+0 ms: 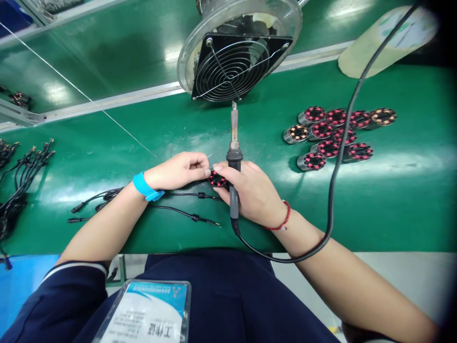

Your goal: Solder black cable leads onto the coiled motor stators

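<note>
My right hand [255, 193] is closed around a soldering iron [234, 162], its tip pointing away from me toward the fan. The thumb and fingers of that hand also hold a small motor stator [217, 179] with red windings. My left hand [180, 170] is closed in a pinch right beside the stator, its thumb touching the stator's edge. A thin solder wire [209, 156] pokes out from the left fingers, and a pale strand runs toward that hand from the upper left. Black cables [194, 217] with stripped ends lie on the green bench below both hands.
A fume extractor fan [232, 69] stands straight ahead. Several stators [328, 131] in metal housings are grouped at the right, beneath the iron's hanging black cord [333, 190]. A yellowish tape roll [378, 45] lies behind them. Cable bundles [21, 190] lie at far left.
</note>
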Available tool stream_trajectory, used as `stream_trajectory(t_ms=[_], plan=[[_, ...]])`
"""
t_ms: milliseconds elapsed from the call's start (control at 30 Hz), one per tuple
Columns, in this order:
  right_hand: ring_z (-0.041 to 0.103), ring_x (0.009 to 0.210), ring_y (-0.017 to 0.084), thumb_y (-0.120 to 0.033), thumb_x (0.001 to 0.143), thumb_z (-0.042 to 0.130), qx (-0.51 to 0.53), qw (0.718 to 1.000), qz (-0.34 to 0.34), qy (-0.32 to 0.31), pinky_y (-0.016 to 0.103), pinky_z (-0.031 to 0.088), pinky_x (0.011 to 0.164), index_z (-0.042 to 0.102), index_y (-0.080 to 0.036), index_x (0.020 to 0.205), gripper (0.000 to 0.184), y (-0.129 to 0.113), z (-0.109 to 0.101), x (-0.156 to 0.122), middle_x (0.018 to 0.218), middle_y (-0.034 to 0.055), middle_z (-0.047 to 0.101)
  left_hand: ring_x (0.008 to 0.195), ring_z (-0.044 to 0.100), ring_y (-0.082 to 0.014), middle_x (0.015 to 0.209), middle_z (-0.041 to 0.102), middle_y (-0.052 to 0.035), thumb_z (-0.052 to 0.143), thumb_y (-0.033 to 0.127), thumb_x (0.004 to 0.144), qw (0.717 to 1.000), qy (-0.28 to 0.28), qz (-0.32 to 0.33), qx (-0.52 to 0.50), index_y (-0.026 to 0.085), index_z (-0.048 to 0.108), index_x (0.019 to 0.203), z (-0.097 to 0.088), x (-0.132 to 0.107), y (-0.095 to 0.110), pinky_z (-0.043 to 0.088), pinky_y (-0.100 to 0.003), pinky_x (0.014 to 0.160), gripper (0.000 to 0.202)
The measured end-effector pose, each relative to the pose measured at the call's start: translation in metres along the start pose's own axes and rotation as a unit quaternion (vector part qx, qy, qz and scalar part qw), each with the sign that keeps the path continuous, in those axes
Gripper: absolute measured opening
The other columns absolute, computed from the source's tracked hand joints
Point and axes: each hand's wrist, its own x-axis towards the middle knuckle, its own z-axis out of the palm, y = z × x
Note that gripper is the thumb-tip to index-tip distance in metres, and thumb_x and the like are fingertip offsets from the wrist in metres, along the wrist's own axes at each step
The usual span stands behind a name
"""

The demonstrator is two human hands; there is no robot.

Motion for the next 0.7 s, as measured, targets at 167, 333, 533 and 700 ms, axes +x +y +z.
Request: stream_trajectory(t_ms=[167, 333, 533, 700], plan=[[0.066, 0.083, 0.023, -0.030, 0.092, 0.056, 0.012, 0.999, 0.024, 0.027, 0.036, 0.051, 0.073, 0.046, -0.021, 0.125, 0.036, 0.000, 0.001, 0.001, 0.098, 0.0066, 0.071, 0.062, 0.044, -0.0081, 0.068, 0.051, 0.0032, 0.056, 0.024, 0.084, 0.996, 0.072, 0.055, -0.009, 0.015, 0.059, 0.076, 0.004, 0.001, -0.003, 0.038, -0.023, 0.063, 0.013], [0.066, 0.083, 0.026, -0.038, 0.090, 0.058, 0.040, 0.997, 0.039, 0.048, 0.040, 0.053, 0.072, 0.045, -0.022, 0.125, 0.040, 0.002, 0.001, 0.002, 0.101, 0.0079, 0.072, 0.077, 0.055, -0.0120, 0.079, 0.061, -0.0016, 0.051, 0.017, 0.087, 0.962, 0.145, 0.184, 0.142, 0.016, 0.065, 0.076, 0.007, 0.001, -0.009, 0.043, -0.026, 0.075, 0.017], [0.069, 0.083, 0.025, -0.045, 0.089, 0.062, 0.046, 0.989, 0.091, 0.109, 0.039, 0.054, 0.074, 0.045, -0.022, 0.126, 0.047, 0.008, -0.001, 0.001, 0.095, 0.0058, 0.072, 0.066, 0.047, -0.0102, 0.073, 0.056, 0.0005, 0.055, 0.030, 0.086, 0.965, 0.247, 0.076, 0.034, 0.016, 0.060, 0.079, 0.012, -0.003, 0.001, 0.038, -0.024, 0.063, 0.017], [0.068, 0.082, 0.026, -0.048, 0.091, 0.057, -0.001, 0.988, 0.094, 0.119, 0.040, 0.052, 0.071, 0.043, -0.024, 0.127, 0.045, 0.005, -0.001, 0.002, 0.097, 0.0061, 0.071, 0.058, 0.033, -0.0081, 0.060, 0.039, 0.0047, 0.051, 0.044, 0.088, 0.995, 0.091, -0.048, 0.012, 0.015, 0.053, 0.069, 0.024, -0.002, 0.011, 0.028, -0.023, 0.054, 0.034]])
